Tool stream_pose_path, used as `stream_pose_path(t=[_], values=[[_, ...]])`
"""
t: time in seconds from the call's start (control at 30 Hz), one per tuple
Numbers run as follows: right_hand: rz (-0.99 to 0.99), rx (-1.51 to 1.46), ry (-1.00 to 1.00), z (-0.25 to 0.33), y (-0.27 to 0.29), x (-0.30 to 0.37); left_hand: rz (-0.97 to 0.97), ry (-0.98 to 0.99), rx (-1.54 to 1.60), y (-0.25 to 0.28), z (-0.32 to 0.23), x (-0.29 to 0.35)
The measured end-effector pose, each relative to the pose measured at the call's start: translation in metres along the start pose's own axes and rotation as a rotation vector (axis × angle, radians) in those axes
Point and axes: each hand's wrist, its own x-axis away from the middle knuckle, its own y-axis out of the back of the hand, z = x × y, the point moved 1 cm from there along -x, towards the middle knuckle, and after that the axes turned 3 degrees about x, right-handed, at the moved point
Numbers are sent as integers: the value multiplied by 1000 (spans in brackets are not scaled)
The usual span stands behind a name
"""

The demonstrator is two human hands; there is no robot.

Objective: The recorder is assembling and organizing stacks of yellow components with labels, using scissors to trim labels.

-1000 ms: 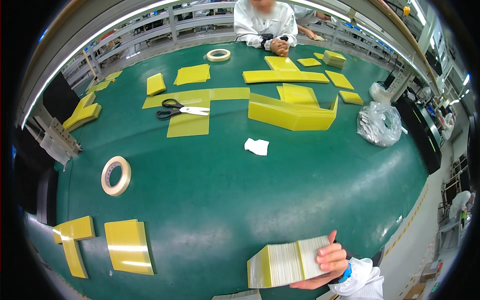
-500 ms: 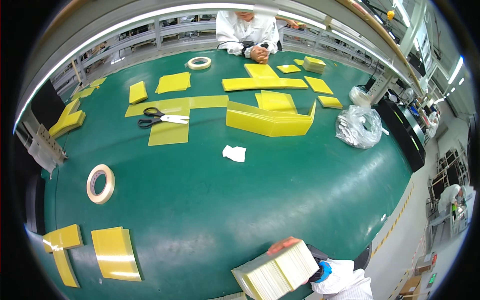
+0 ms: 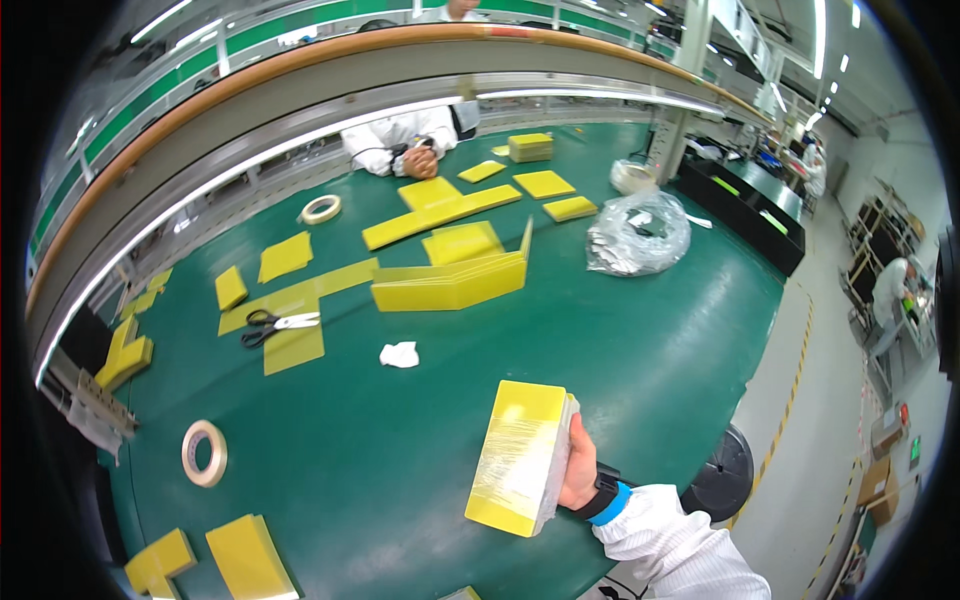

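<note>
My right hand point(image 3: 577, 470) grips a thick block of stacked yellow sheets point(image 3: 515, 450) from its right side, over the near right part of the table. The block is tilted upright with its broad yellow face showing, and shiny clear film seems to be wrapped around its middle. My thumb lies along the block's side; the other fingers are hidden behind it. My left hand is out of view. Beyond the block lies a crumpled white scrap point(image 3: 400, 354).
On the green table point(image 3: 370, 450) lie scissors point(image 3: 278, 325), tape rolls point(image 3: 204, 453) and several yellow sheet piles point(image 3: 250, 555). A folded yellow strip point(image 3: 455, 283) stands mid-table. Clear plastic bags point(image 3: 640, 235) sit at the right. Across the table, a person's hands point(image 3: 417, 163) are clasped.
My right hand has raised the block from the near edge and turned it, so its broad yellow face shows instead of the layered sheet edges. The head view has shifted.
</note>
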Motion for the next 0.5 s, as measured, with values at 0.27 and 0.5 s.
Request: stream_pose_path(t=[0.27, 0.5], values=[[186, -143, 71, 16, -5, 7, -14, 19, -75, 7, 7, 6], [225, -155, 66, 19, -6, 8, -13, 28, -101, 11, 9, 10]])
